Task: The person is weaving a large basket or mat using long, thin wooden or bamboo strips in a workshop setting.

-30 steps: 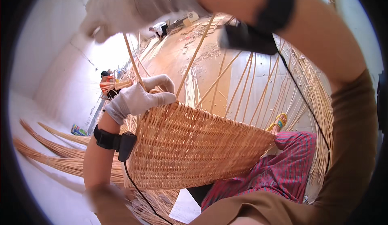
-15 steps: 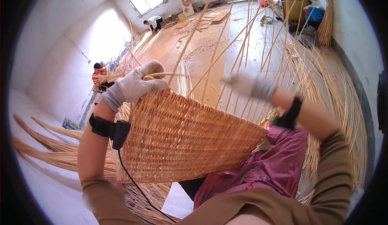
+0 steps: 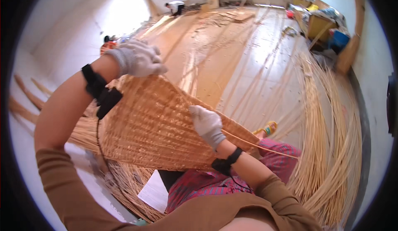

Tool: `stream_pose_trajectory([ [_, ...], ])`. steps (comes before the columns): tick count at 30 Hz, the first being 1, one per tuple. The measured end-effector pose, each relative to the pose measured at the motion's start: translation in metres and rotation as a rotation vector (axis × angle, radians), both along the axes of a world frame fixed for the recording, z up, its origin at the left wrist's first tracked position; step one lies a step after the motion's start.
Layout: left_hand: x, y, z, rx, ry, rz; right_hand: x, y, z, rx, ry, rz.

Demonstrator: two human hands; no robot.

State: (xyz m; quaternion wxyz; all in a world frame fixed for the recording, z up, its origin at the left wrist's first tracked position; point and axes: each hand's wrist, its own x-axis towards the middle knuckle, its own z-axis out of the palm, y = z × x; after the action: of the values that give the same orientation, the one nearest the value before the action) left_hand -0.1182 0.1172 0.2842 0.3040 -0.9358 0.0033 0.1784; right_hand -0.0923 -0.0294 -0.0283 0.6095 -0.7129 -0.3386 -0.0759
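Note:
A tan woven wicker panel [image 3: 145, 127] stands slanted over my lap, with long loose canes rising from its top edge, blurred. My left hand [image 3: 143, 60], in a pale knit glove, has its fingers curled on the panel's upper left corner. My right hand [image 3: 206, 123], also gloved, is closed on a thin cane [image 3: 269, 149] in front of the panel, just below its top edge; the cane runs out to the lower right. My legs in plaid cloth [image 3: 190, 187] are under the panel.
Cane bundles lie on the floor at right [image 3: 319, 156] and left [image 3: 29, 110]. A bent-over person [image 3: 176, 7] is at the back; another person [image 3: 107, 45] is partly hidden at left. A blue bucket [image 3: 338, 40] and piled items stand at back right. A white sheet [image 3: 151, 189] lies below.
My right hand has come down from overhead to the panel's middle, a cane now in it. My left hand and the panel's upper left corner have risen; the canes swing in a blur.

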Motion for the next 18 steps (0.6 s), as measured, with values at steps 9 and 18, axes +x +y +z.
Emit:
stream_pose_trajectory([
  [9, 0.034, -0.031, -0.012, 0.145, 0.132, 0.252, -0.026, -0.06, -0.115, -0.394, -0.027, -0.09],
  [18, -0.011, -0.065, 0.001, -0.034, 0.102, 0.236, 0.062, -0.131, -0.164, -0.753, 0.089, -0.258],
])
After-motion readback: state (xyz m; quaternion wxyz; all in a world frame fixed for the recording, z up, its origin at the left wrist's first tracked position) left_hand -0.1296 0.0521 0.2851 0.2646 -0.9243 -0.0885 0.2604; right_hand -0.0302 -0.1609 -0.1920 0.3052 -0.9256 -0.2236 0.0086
